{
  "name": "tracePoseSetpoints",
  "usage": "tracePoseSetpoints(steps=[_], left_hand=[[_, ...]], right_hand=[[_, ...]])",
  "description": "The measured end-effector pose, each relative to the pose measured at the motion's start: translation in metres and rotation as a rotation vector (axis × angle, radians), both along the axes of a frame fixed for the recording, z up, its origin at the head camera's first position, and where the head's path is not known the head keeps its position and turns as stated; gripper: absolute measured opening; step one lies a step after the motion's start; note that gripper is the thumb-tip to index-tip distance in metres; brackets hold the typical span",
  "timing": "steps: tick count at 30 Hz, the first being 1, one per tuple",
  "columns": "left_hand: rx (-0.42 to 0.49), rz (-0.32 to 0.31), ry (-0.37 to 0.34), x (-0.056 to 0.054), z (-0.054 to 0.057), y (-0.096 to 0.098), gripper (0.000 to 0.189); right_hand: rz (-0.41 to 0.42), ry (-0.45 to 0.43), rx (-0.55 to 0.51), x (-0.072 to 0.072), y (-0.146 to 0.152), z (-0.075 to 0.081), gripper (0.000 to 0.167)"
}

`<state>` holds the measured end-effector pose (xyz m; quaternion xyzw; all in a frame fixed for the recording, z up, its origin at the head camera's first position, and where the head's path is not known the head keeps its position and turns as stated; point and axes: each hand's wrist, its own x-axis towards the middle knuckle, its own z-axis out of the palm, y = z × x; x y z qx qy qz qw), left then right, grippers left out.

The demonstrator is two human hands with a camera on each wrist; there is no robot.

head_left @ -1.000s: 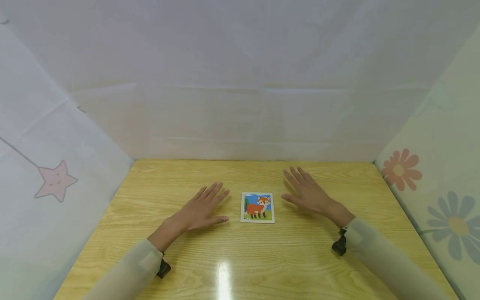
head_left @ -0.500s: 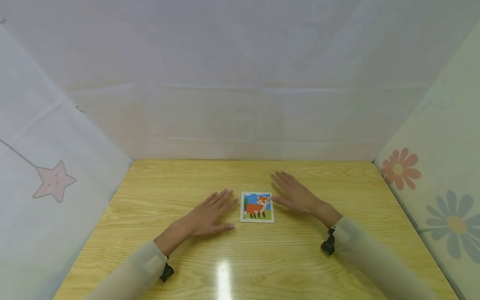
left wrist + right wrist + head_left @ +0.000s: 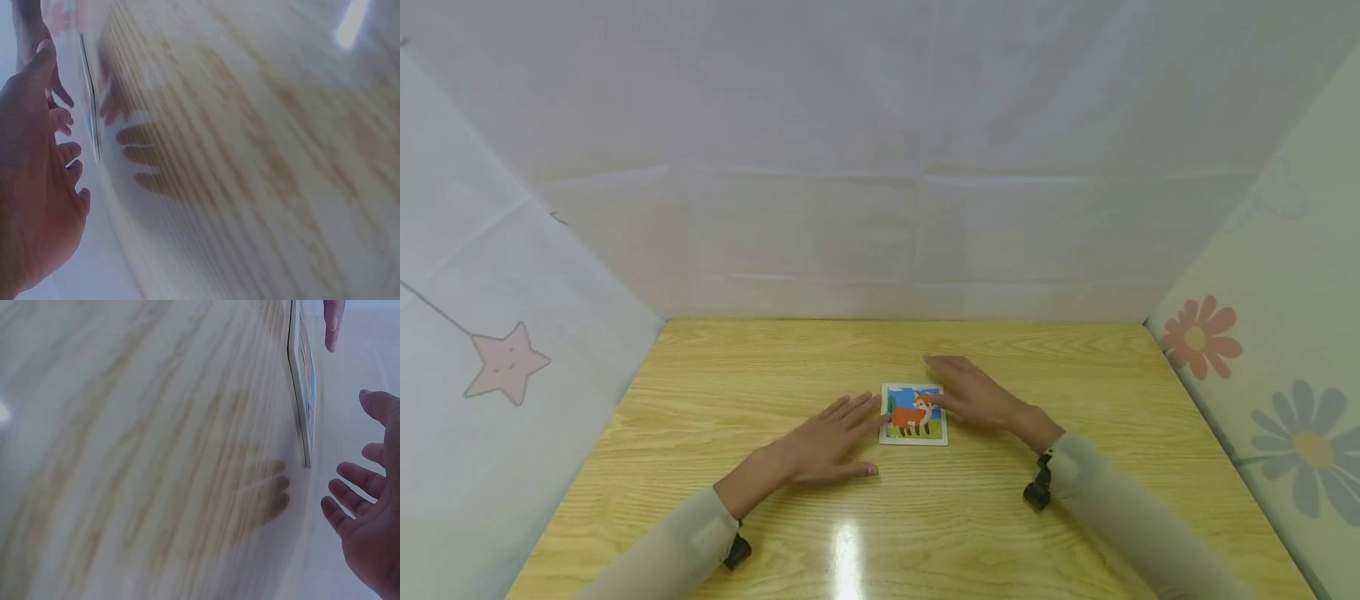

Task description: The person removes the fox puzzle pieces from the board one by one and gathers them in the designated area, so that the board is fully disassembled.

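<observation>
A square picture puzzle board [image 3: 914, 425] with a fox on it and a white border lies flat on the wooden table. My left hand [image 3: 823, 442] is at its left side, fingers straight and spread, one fingertip overlapping the border in the head view. On the other side, my right hand [image 3: 981, 396] has its thumb over the fox's head and its fingers beyond the far right corner. Both wrist views show gaps between the hands and the tabletop; the board [image 3: 302, 381] appears there edge-on, flat on the wood. Neither hand grips anything.
The wooden table [image 3: 760, 350] reaches back to a pale cloth wall [image 3: 880, 242]. Cloth sides stand left and right, printed with a pink star [image 3: 508, 363] and flowers [image 3: 1313, 450]. A small black camera [image 3: 1037, 493] sits on the right wrist.
Both hands have moved inward toward the fox board, the right one leftward until its thumb overlaps it, the left one rightward and slightly nearer the body. The board stays in place.
</observation>
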<state>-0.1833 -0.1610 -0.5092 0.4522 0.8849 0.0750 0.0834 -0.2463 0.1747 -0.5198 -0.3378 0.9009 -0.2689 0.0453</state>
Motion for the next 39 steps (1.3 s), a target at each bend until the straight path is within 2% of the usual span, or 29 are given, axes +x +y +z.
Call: tracePoseSetpoints(steps=[7, 12, 21, 31, 39], left_hand=[[-0.049, -0.016, -0.02, 0.004, -0.001, 0.003, 0.085], [-0.048, -0.028, -0.015, 0.005, -0.002, 0.002, 0.084], [-0.075, -0.047, -0.007, 0.006, 0.001, 0.006, 0.084], [-0.096, -0.052, -0.02, 0.005, 0.002, 0.008, 0.083], [-0.118, -0.045, -0.044, 0.004, 0.001, 0.008, 0.083]], right_hand=[[0.022, 0.014, -0.053, -0.004, -0.009, -0.004, 0.065], [0.045, 0.028, -0.08, -0.008, -0.018, -0.005, 0.058], [0.138, -0.043, -0.156, -0.014, -0.03, -0.005, 0.049], [0.159, -0.025, -0.125, -0.021, -0.041, -0.008, 0.044], [0.155, -0.055, -0.105, -0.024, -0.049, -0.011, 0.041]])
